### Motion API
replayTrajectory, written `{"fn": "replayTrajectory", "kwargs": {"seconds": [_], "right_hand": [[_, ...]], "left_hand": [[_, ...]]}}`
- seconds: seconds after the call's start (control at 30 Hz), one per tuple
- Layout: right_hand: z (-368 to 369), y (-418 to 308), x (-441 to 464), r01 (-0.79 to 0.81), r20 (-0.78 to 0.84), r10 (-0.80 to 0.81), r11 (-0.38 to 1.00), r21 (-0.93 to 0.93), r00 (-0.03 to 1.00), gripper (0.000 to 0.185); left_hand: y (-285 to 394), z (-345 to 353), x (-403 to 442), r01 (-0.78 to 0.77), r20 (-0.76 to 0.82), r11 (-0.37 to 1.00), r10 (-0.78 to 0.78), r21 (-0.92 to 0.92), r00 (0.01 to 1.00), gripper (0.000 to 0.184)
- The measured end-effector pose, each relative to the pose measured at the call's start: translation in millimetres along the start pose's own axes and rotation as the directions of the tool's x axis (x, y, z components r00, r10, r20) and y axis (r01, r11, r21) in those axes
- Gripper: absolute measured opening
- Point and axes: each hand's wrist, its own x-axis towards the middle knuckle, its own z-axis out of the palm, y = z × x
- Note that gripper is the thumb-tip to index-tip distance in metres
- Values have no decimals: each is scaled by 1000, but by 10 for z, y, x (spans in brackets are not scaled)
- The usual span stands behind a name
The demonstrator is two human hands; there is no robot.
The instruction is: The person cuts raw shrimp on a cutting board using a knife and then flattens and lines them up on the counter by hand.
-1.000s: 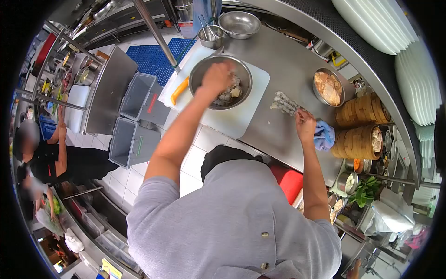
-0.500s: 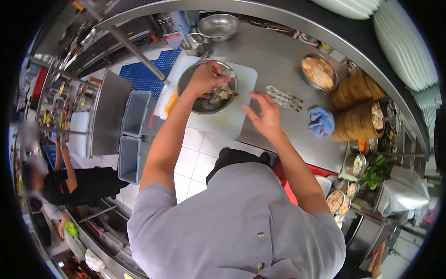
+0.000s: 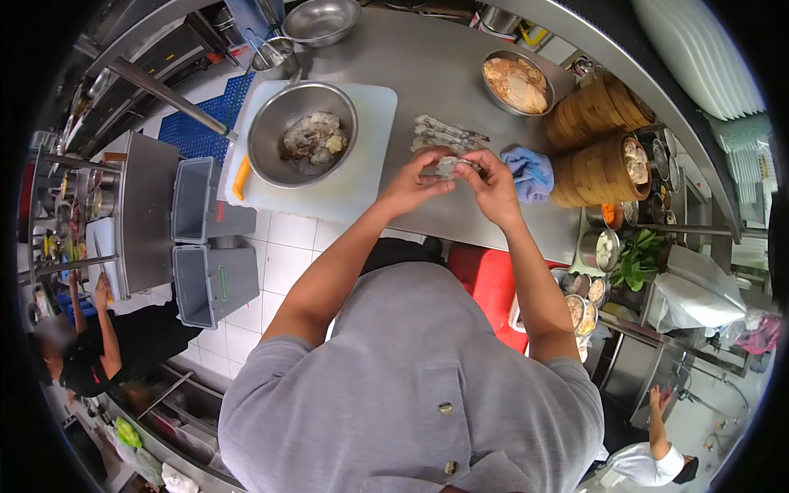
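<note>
Both hands are working low over the bench (image 3: pixel 411 62). Left hand (image 3: pixel 416 186) and right hand (image 3: pixel 496 191) are facing each other with fingers clamping one raw prawn (image 3: pixel 448 168) between them; exact contact is partly hidden. Prawn is sitting in front of the torso, near side of the prawn row (image 3: pixel 448 131); can't tell if it's touching steel. Two-sided pinch is probably keeping a small, slick body from twisting away.

Prawn row is lying side by side just beyond the hands, likely so each one is lifting off singly. Steel bowl (image 3: pixel 265 140) is standing on the white cutting board (image 3: pixel 374 123), left of the hands, holding more prawns (image 3: pixel 312 141); board is probably damping any slide. Yellow handle (image 3: pixel 241 177) is poking out beside the bowl, its other end hidden. Blue cloth (image 3: pixel 530 174) is lying crumpled between right hand and bamboo steamer (image 3: pixel 593 182), seemingly serving as a handy wipe.
</note>
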Motion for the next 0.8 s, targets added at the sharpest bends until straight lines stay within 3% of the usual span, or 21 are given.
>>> {"fn": "replayTrajectory", "kwargs": {"seconds": [0.03,0.1,0.13,0.2,0.23,0.27,0.3,0.37,0.43,0.53,0.63,0.8], "right_hand": [[-51,139,-49,-9,1,9,1000,-6,1000,12],[-127,412,-166,-17,13,16,999,43,1000,10],[-155,535,-242,-26,14,25,999,43,1000,10],[-189,785,-414,-175,-46,169,944,-281,985,11],[-167,937,-470,-186,-47,180,943,-278,983,11],[-132,1093,-527,-11,-14,3,846,-534,1000,13],[-85,1174,-567,154,65,-158,655,-740,985,16],[-25,1321,-621,121,48,-126,678,-725,991,21],[28,1263,-614,103,46,-112,586,-804,993,26],[122,1065,-587,155,47,-197,585,-796,979,34],[203,997,-477,272,165,-228,593,-758,959,34],[251,1178,-340,267,237,-140,673,-690,962,21]], "left_hand": [[-209,16,10,6,0,1000,-6,-9,1000,47],[-677,-23,35,200,190,980,-200,19,961,44],[-600,-43,17,208,191,978,-207,15,960,44],[-468,-99,-25,66,208,846,-205,529,956,38],[-626,-122,-69,74,211,846,-215,528,954,38],[-837,-140,-120,-66,239,766,-117,639,964,36],[-877,-144,-153,-202,283,654,-20,729,959,35],[-943,-172,-195,-159,286,700,-67,697,956,35],[-865,-179,-213,-114,286,738,-111,665,952,35],[-819,-172,-249,-170,247,725,-1,668,969,32],[-843,-180,-239,-177,263,739,0,650,965,30],[-865,-210,-216,-193,279,774,23,603,960,23]]}}
